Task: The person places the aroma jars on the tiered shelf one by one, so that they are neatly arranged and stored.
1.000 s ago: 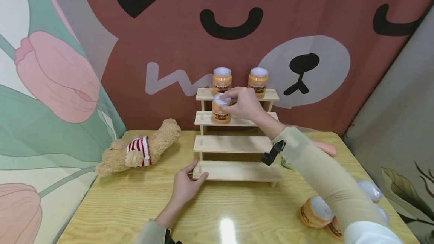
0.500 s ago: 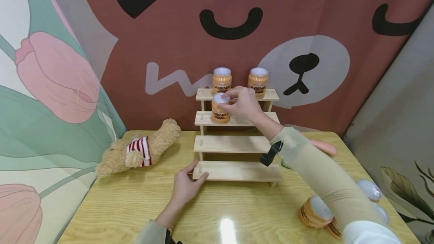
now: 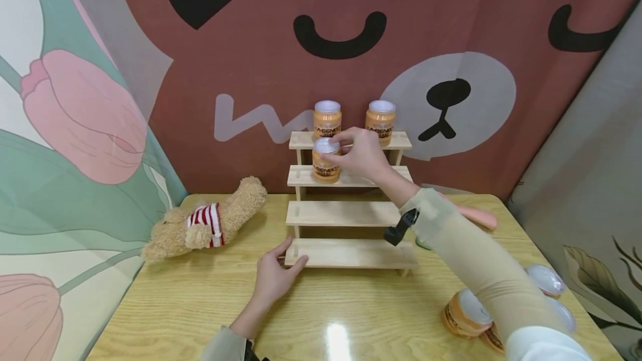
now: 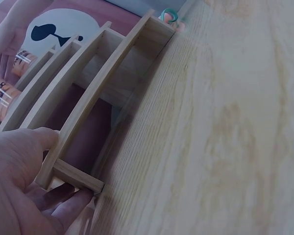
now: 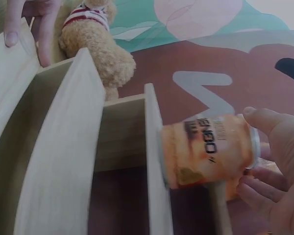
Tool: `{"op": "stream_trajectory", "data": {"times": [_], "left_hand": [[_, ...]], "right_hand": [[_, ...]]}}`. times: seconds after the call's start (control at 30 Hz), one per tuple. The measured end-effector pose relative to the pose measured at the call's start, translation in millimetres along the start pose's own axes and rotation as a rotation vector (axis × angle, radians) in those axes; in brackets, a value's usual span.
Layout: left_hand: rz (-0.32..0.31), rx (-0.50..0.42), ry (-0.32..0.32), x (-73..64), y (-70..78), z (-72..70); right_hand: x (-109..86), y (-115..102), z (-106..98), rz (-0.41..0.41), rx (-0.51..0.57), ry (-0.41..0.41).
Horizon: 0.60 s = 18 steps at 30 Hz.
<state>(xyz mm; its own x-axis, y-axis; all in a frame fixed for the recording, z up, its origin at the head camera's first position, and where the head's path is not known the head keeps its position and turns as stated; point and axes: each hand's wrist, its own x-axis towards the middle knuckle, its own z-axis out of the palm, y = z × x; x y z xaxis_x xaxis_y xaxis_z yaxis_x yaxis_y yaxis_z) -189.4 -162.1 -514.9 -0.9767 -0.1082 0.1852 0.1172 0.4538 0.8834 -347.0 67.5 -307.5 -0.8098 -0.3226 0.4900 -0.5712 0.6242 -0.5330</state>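
An orange jar with a white lid (image 3: 326, 170) stands upright on the second shelf from the top, at its left part. My right hand (image 3: 363, 155) holds this jar near its lid, thumb on one side and fingers on the other, as the right wrist view shows of the jar (image 5: 206, 149). At the left end of the tiered wooden stand (image 3: 346, 252), my left hand (image 3: 275, 274) grips the lowest shelf. In the left wrist view the left thumb lies along the shelf's edge, fingers by the end support. Two similar jars, left (image 3: 327, 118) and right (image 3: 380, 121), occupy the top shelf.
A plush toy (image 3: 200, 224) in a striped shirt lies left of the stand. Several more orange jars (image 3: 463, 313) sit at the front right, partly behind the right sleeve. A pink object (image 3: 478, 218) lies beyond that sleeve. A patterned curtain (image 3: 241, 60) hangs behind the table (image 3: 190, 305).
The jar in my right hand has shifted very slightly left on the second shelf. My left hand has stayed on the stand.
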Motion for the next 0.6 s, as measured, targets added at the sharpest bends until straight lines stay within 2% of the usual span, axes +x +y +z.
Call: {"op": "stream_trajectory", "data": {"times": [0.13, 0.27, 0.43, 0.6], "left_hand": [[0.021, 0.009, 0.016, 0.2, 0.9, 0.3], [0.042, 0.01, 0.02, 0.7, 2.1, 0.0], [0.025, 0.013, 0.001, -1.3, 3.1, -1.4], [0.019, 0.028, 0.005, -2.8, 2.2, -1.3]], "right_hand": [[-0.4, 3, -13, -0.032, 0.008, 0.008], [-5.6, 7, -34, -0.048, -0.048, 0.006], [-24.7, 18, -67, -0.008, -0.083, 0.002], [-48.4, 36, -103, -0.034, -0.136, 0.05]]}}
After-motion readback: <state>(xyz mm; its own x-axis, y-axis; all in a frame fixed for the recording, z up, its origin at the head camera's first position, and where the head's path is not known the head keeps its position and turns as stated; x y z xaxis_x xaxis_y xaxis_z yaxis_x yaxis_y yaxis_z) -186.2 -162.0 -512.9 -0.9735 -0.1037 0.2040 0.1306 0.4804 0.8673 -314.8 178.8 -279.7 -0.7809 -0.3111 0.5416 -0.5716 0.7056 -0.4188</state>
